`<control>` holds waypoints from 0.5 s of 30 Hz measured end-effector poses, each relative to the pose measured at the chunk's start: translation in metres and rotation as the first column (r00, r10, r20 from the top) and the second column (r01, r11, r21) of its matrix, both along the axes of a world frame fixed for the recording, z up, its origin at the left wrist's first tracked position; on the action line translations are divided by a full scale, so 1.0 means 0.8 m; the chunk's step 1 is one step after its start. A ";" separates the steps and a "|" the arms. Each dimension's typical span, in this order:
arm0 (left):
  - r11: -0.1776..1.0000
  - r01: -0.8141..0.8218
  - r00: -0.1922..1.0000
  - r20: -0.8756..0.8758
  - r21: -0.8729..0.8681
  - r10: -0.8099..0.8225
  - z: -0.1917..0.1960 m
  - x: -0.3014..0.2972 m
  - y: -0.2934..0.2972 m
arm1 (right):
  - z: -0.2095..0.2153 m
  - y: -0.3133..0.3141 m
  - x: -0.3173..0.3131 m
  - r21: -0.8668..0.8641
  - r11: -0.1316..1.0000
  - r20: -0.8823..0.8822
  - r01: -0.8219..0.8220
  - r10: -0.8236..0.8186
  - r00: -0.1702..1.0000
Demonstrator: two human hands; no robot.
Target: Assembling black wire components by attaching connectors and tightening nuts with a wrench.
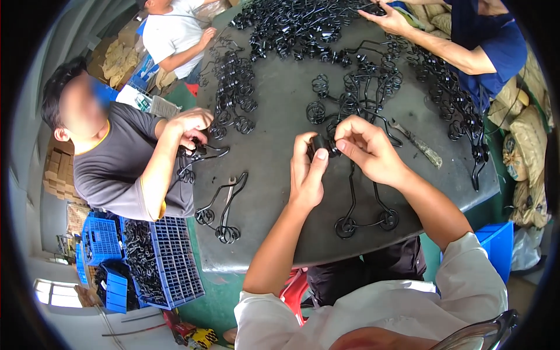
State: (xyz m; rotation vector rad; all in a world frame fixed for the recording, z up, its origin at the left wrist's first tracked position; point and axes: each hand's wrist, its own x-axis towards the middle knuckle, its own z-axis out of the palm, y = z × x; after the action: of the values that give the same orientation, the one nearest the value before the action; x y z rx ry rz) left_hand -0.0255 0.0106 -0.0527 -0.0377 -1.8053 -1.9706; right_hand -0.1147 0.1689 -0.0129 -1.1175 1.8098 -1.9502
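Note:
My left hand [308, 175] is closed round a short black cylindrical fitting [320, 143], thumb against its near side. Close beside it, my right hand [370, 153] pinches thumb and fingertips together at the fitting's right end; what lies between them is too small to make out. Below my hands a black bent-wire spring [353, 198] with coiled ends lies on the grey table [274, 221], its wires running up toward the fitting. Whether the wires join the fitting is hidden by my fingers. Just beyond lie several similar wire springs [350, 102].
An open-ended wrench [417, 143] with a wrapped handle lies right. Another wrench [229, 192] lies by a wire spring [224, 230] at left. A large heap of black parts [297, 26] covers the far end. Co-workers work around the table; blue crates [169, 262] stand lower left.

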 end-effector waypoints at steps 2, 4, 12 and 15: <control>1.000 0.006 1.000 -0.013 -0.011 -0.006 0.002 0.001 -0.001 | 0.003 -0.001 0.002 -0.015 1.000 -0.002 -0.013 0.013 1.000; 1.000 0.001 1.000 -0.008 -0.004 -0.001 0.006 0.004 -0.001 | 0.002 0.001 0.001 0.002 1.000 -0.073 -0.021 0.021 0.997; 0.999 0.007 1.000 0.014 -0.045 -0.006 0.006 0.003 0.001 | 0.005 0.003 -0.001 0.023 0.999 0.165 -0.028 0.024 0.986; 1.000 -0.002 1.000 0.021 -0.017 0.003 0.003 0.002 0.003 | -0.002 -0.005 0.002 -0.119 0.992 0.072 0.032 -0.023 0.997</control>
State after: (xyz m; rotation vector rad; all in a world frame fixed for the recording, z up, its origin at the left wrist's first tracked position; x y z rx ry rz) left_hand -0.0240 0.0134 -0.0501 -0.0208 -1.8346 -1.9607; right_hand -0.1130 0.1649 -0.0143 -1.0495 1.7001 -2.1121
